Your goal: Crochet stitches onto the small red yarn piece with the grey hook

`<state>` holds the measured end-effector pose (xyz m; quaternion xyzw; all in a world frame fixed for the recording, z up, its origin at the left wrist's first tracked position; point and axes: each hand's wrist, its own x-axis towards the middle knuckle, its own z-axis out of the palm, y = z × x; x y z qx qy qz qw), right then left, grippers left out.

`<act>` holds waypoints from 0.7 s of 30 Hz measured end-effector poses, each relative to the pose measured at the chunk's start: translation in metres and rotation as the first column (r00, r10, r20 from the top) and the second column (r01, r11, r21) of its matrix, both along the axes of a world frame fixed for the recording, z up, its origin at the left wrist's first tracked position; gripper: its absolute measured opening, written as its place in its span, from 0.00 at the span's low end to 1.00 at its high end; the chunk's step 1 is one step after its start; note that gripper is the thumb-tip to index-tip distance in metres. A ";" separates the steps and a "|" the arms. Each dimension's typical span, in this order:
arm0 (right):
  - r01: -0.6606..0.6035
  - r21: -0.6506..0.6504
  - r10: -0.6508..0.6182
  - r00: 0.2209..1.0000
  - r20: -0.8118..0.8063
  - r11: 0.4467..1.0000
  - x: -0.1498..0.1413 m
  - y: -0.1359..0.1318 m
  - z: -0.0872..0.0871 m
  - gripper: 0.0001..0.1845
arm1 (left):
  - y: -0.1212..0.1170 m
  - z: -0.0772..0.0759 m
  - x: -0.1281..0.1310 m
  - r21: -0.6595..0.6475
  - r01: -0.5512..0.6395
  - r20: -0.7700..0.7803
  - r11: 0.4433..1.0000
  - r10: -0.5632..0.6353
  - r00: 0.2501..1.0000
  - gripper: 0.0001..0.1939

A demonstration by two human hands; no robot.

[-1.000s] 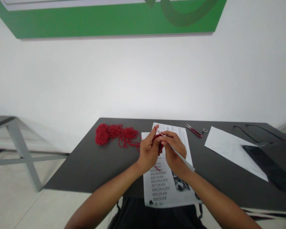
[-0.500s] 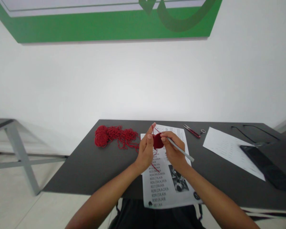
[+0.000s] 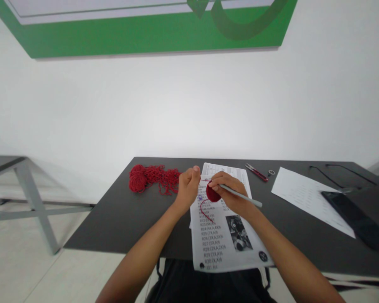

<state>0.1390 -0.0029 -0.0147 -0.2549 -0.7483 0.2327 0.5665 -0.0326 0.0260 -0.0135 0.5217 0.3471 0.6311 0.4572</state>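
Note:
My right hand (image 3: 232,191) is closed around a grey-handled crochet hook (image 3: 243,196) and also pinches a small, rounded piece of dark red crochet (image 3: 212,193). My left hand (image 3: 188,187) is curled shut on the red yarn (image 3: 204,180), which runs taut across to the crochet piece. A loose yarn tail hangs in a curve from the piece over the printed pattern sheet (image 3: 214,256). Left of my left hand lies a ball of red yarn (image 3: 137,179) with a tangled heap of strands beside it. The hook's tip is hidden by my fingers.
Thread snips (image 3: 257,173) with red handles and a small ring (image 3: 271,172) lie at the back right. Farther right are another printed sheet (image 3: 306,198), eyeglasses (image 3: 337,176) and a dark phone (image 3: 350,214) on the black table (image 3: 113,227).
My left hand has moved left, away from the crochet piece, and its raised forefinger is now curled in. The yarn between the hands is stretched straight. The crochet piece is more exposed.

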 end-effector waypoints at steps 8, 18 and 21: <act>-0.021 -0.053 0.023 1.000 0.020 0.998 0.004 0.016 -0.002 0.10 | -0.014 0.021 0.005 -0.322 0.601 0.661 0.732 -0.281 0.696 0.32; 0.154 0.012 -0.152 0.985 -0.086 0.988 -0.002 0.011 -0.011 0.07 | -0.018 0.015 0.013 -0.129 0.590 0.664 0.797 -0.373 0.649 0.22; 0.262 0.095 -0.261 0.965 -0.029 0.960 -0.005 0.005 -0.013 0.08 | -0.022 0.013 0.018 -0.079 0.498 0.506 0.864 -0.396 0.766 0.28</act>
